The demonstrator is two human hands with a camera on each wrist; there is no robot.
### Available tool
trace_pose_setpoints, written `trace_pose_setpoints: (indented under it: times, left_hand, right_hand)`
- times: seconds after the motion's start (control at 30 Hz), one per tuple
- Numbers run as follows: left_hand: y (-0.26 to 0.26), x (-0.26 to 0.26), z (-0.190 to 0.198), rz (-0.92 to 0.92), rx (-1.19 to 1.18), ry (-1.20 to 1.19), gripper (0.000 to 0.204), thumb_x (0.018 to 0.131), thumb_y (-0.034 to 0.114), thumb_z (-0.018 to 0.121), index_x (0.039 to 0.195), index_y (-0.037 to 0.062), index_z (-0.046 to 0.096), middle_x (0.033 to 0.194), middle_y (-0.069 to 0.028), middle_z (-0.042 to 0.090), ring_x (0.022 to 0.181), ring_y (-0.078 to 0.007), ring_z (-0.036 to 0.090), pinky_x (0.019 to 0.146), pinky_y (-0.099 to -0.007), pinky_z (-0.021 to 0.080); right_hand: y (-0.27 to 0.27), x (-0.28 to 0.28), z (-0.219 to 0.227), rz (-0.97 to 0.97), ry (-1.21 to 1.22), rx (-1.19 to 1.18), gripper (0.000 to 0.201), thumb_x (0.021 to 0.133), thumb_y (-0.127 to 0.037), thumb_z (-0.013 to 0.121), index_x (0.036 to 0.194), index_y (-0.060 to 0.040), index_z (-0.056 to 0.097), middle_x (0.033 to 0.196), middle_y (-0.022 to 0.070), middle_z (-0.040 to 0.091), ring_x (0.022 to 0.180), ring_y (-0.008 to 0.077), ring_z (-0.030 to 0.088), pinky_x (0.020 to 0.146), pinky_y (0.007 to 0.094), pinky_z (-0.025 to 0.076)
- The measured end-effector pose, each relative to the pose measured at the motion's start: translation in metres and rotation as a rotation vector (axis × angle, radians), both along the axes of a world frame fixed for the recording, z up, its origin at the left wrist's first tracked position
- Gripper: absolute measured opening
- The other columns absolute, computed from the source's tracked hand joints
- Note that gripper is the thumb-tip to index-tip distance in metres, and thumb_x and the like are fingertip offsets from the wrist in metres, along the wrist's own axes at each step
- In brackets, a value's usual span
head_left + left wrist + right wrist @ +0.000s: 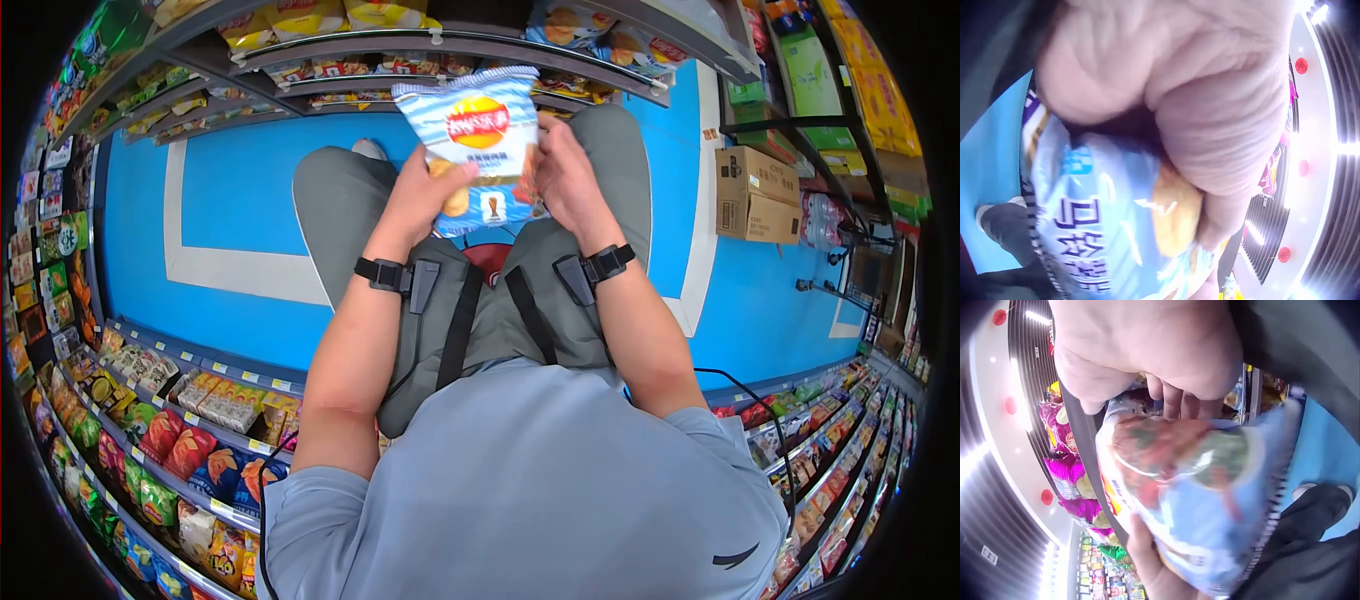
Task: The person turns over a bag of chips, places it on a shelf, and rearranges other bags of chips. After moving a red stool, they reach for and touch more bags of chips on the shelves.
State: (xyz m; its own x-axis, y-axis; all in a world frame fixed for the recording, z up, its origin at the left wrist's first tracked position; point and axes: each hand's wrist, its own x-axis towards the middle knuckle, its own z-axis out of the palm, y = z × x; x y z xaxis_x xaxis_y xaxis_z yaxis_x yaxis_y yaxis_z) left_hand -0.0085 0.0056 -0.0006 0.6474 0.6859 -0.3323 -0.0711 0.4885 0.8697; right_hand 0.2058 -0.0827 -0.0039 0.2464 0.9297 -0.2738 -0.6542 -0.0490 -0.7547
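so i've got the chip bag [482, 150] off the shelf and up over my knees, left hand [425, 195] and right hand [565, 175] both curled around its sides, shelving it is what's left.

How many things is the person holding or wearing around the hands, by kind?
Blue chip bag, held by left hand and right hand: 1
Black wrist straps: 2
Total: 3
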Motion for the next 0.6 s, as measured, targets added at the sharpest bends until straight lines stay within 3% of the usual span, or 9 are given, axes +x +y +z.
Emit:
trace_pose_setpoints:
  times: [0.03,0.1,0.17,0.3,0.37,0.6]
  left_hand:
    - [0.003,0.0,0.002,0.055,-0.052,-0.064,0.071,0.091,0.018,0.085,0.147,-0.0038,0.046,0.139,-0.0149,0.064,0.123,-0.021,0.065,0.105,-0.0368,0.054]
    - [0.006,-0.001,0.002,0.079,-0.066,-0.129,0.062,0.102,0.026,0.076,0.147,-0.0031,0.046,0.139,-0.0148,0.064,0.123,-0.0195,0.065,0.104,-0.0352,0.054]
    - [0.003,0.0,-0.001,0.066,-0.062,-0.097,0.062,0.103,0.031,0.073,0.147,-0.0026,0.046,0.139,-0.0148,0.063,0.124,-0.0199,0.064,0.105,-0.0351,0.053]
    - [-0.001,-0.002,-0.005,0.067,-0.089,-0.109,0.066,0.106,0.047,0.065,0.148,-0.0015,0.046,0.141,-0.015,0.061,0.127,-0.0206,0.061,0.107,-0.0349,0.051]
    - [0.003,-0.002,-0.011,0.071,-0.113,-0.139,0.067,0.107,0.048,0.063,0.149,-0.0018,0.045,0.141,-0.015,0.061,0.128,-0.0203,0.061,0.107,-0.0348,0.05]
    - [-0.001,-0.001,-0.004,0.058,-0.02,-0.081,0.063,0.108,0.046,0.062,0.147,-0.0018,0.049,0.142,-0.0144,0.062,0.127,-0.0185,0.061,0.107,-0.0336,0.05]
  right_hand:
    - [-0.002,-0.002,0.002,0.083,0.017,-0.021,0.073,0.105,-0.045,0.068,0.157,-0.0054,0.037,0.14,0.0102,0.058,0.124,0.0189,0.058,0.104,0.0369,0.051]
    - [-0.006,-0.008,0.012,0.162,-0.033,-0.04,0.075,0.104,-0.045,0.07,0.158,-0.0054,0.036,0.142,0.0096,0.057,0.124,0.018,0.058,0.104,0.0352,0.051]
    - [-0.009,-0.007,0.003,0.309,-0.143,-0.073,0.078,0.102,-0.044,0.072,0.158,-0.0039,0.035,0.146,0.0092,0.057,0.127,0.0167,0.058,0.103,0.0325,0.051]
    - [-0.007,-0.012,0.015,0.33,-0.248,-0.106,0.071,0.105,-0.04,0.07,0.156,-0.0021,0.039,0.144,0.01,0.06,0.126,0.0163,0.061,0.103,0.0328,0.052]
    - [-0.005,-0.013,0.021,0.255,-0.098,-0.166,0.061,0.107,-0.036,0.067,0.151,0.0,0.045,0.14,0.0104,0.064,0.123,0.0161,0.063,0.104,0.0338,0.052]
    - [-0.002,-0.011,0.014,0.251,-0.118,-0.171,0.057,0.109,-0.037,0.063,0.147,0.0027,0.048,0.139,0.0125,0.065,0.123,0.0179,0.065,0.106,0.0363,0.054]
